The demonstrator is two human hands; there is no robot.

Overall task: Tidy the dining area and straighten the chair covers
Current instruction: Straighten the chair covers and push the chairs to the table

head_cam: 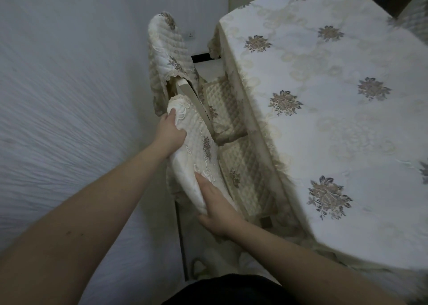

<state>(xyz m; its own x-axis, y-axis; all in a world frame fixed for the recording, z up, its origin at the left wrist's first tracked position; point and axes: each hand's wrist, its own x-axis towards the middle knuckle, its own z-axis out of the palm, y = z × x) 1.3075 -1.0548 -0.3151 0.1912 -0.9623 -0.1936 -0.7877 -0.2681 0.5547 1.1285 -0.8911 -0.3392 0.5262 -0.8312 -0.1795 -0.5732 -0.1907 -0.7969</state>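
1. Both hands are on the near chair cover (196, 147), the quilted cream one with floral embroidery, fitted over the backrest of the closest chair beside the table.
2. The left hand (170, 132) grips the cover's far upper corner, fingers curled into the fabric, thumb wrapped onto the front face.
3. The right hand (216, 208) clutches the near end of the same cover, fingers folded over its edge, thumb underneath.
4. That cover sits between the white wall (58, 84) on the left and the seat cushion (243, 177) on the right, tilted along the backrest.
5. Just beyond it, a bare strip of chair frame (192, 96) shows between the 2 covers.
6. The second chair cover (165, 47) stands further back, draped over the next chair's back, its lace hem hanging unevenly.
7. A second seat cushion (222, 105) lies tucked under the table edge.
8. The table (335, 96) on the right wears a pale tablecloth with floral medallions, its fringe hanging down over the cushions.
9. A wall socket (190, 35) peeks out behind the far chair.
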